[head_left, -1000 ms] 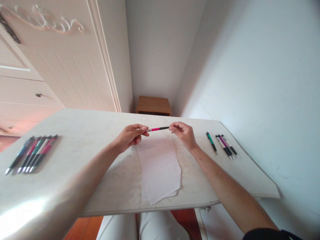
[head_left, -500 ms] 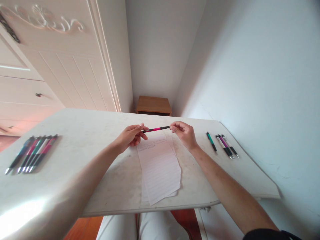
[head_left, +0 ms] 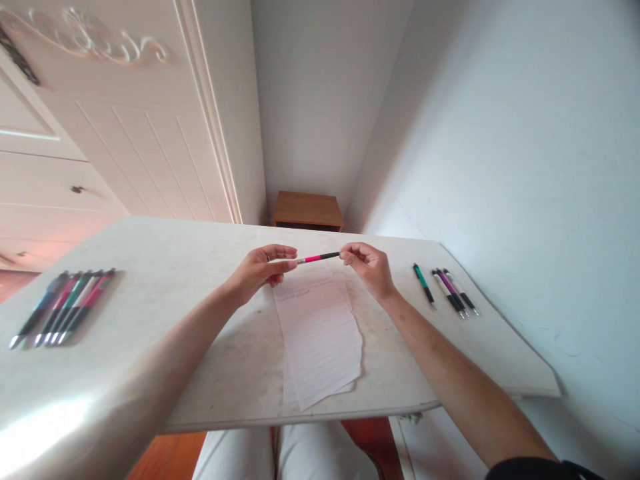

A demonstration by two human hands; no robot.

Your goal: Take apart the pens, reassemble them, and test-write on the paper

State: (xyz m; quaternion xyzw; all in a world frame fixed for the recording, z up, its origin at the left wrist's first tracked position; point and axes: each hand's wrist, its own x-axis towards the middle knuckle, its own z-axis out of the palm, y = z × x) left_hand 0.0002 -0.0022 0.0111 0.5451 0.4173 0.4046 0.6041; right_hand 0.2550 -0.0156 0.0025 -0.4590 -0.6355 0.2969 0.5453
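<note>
A pink and black pen (head_left: 319, 257) is held level between my two hands, above the top end of some lined paper sheets (head_left: 323, 340). My left hand (head_left: 265, 270) grips its left end, the thumb in front and the fingers behind. At the black right end, my right hand (head_left: 367, 265) pinches the tip between thumb and fingertips. Handwriting shows on the upper lines of the top sheet.
On the left of the white table (head_left: 200, 373) lies a row of several pens (head_left: 70, 307). To the right lie a green and black pen (head_left: 424, 285) and a small group of pens (head_left: 454, 293). Beyond the far edge stands a wooden box-like stand (head_left: 307, 208).
My left thumb and fingers have shifted along the pen's left end, the thumb now lying lower and covering that end. My right hand and the pen have hardly moved.
</note>
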